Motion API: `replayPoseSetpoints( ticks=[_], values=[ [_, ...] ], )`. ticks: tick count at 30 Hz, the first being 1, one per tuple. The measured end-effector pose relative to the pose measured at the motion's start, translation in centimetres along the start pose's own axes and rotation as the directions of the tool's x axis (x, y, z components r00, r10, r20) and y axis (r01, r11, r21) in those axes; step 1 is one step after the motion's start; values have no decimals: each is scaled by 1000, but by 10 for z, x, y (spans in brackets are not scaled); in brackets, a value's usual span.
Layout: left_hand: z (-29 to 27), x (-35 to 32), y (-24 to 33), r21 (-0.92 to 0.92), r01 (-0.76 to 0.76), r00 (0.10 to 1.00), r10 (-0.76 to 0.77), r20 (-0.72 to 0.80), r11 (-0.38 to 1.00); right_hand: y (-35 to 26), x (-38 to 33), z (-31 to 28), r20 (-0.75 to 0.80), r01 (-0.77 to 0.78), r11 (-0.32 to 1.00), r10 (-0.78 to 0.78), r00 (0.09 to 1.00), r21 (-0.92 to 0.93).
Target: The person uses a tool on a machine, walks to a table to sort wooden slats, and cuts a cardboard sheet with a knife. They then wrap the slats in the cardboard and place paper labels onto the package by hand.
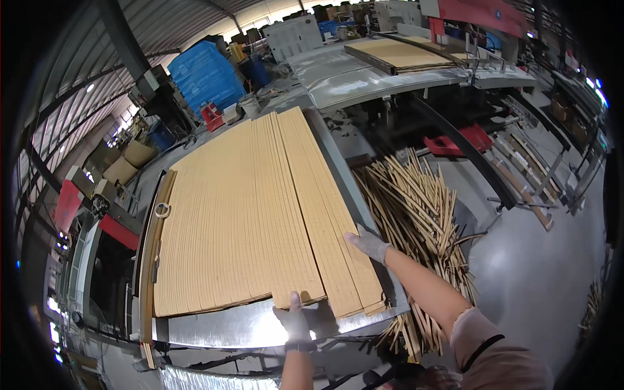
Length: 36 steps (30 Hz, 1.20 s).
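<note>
Clearly the work in hand is squaring up a mat of thin bamboo strips [253, 214] lying flat on the metal worktop [234, 328], and it would go best if both hands press the rightmost band of strips [325, 214] sideways and evenly, keeping the slats flat so none ride up over their neighbours or slip off the right edge. The left hand [294, 322], gloved in grey, rests at the near edge of the worktop with its fingers spread and the thumb laid up onto the near end of the mat; it presses rather than grips, and nothing is closed inside it. The right hand [368, 244], also gloved, lies flat and open against the right side of that outer band, fingers pointing toward the mat's middle, touching the strips without clasping them. Just beyond the worktop's right edge a loose heap of bamboo sticks [416, 208] lies on the floor. A small ring-shaped roll of tape [162, 210] sits by the mat's left edge.
</note>
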<state>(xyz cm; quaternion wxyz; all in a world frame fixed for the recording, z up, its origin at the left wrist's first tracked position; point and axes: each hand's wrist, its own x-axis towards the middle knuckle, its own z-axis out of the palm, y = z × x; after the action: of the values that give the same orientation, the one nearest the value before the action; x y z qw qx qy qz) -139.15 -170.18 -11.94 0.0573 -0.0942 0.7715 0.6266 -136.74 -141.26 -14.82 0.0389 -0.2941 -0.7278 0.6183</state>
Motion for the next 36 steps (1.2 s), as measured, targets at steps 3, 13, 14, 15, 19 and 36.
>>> replayPoseSetpoints(
  ticks=[3,13,14,15,19,36],
  values=[
    [-6,34,-7,-79,127,987,-119,106,989,-9,-6,-4,-21,-60,990,58,998,-129],
    [-12,61,13,215,267,826,-338,452,939,-10,-17,-31,0,-27,997,27,1000,74],
    [-17,58,8,214,265,820,-336,463,940,-8,-27,-31,-11,-28,997,29,1000,71],
    [-25,55,0,295,160,795,-300,527,942,-3,-41,-33,-30,-1,999,3,1000,44],
    [-90,26,-23,444,-22,731,-289,619,896,13,-109,3,-20,117,993,-117,993,-1],
    [-70,-10,8,183,3,861,-95,499,983,6,-104,11,-112,6,985,-25,993,-174]
  ],
)
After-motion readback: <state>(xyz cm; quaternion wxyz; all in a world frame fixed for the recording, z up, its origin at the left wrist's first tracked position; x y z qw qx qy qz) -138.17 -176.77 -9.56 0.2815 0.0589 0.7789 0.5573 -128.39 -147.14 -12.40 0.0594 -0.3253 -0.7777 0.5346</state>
